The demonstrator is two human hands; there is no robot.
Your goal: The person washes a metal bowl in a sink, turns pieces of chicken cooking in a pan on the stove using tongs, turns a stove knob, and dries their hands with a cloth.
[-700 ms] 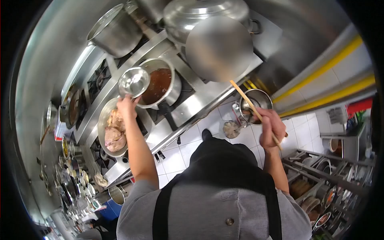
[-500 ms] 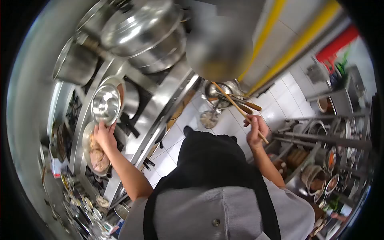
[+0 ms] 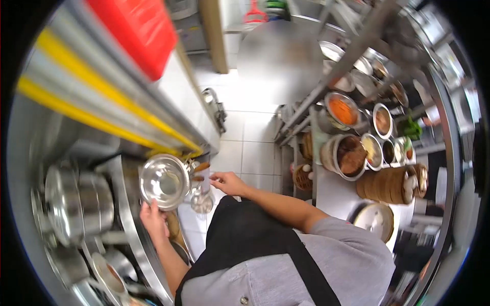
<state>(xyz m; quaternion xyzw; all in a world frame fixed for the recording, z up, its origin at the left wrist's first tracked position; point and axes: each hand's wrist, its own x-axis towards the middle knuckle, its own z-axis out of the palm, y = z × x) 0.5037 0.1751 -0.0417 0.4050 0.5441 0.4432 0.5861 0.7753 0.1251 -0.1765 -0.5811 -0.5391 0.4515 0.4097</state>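
Note:
My left hand [image 3: 154, 220] grips the near rim of a shiny steel bowl [image 3: 165, 182], which is tilted toward the camera. The bowl hangs beside the stove's front edge. My right hand [image 3: 228, 183] is to the right of it, over the tiled floor, near several wooden-handled utensils [image 3: 200, 167] that stand behind the bowl. Its fingers are curled and close together, and whatever they may hold is too small to make out. Below the utensils is a round glassy container [image 3: 202, 202].
A large lidded pot [image 3: 79, 204] and a pan of brown liquid [image 3: 108, 273] are on the stove at left. At right, a counter [image 3: 332, 196] bears a bowl of orange food [image 3: 342, 110], a tub of brown food [image 3: 351, 154] and bamboo steamers [image 3: 385, 184]. A red plastic object [image 3: 135, 33] is at upper left.
The view has swung right, from the stove toward the aisle and counter. My left hand has carried the steel bowl away from above the pan. The long wooden stick no longer shows in my right hand.

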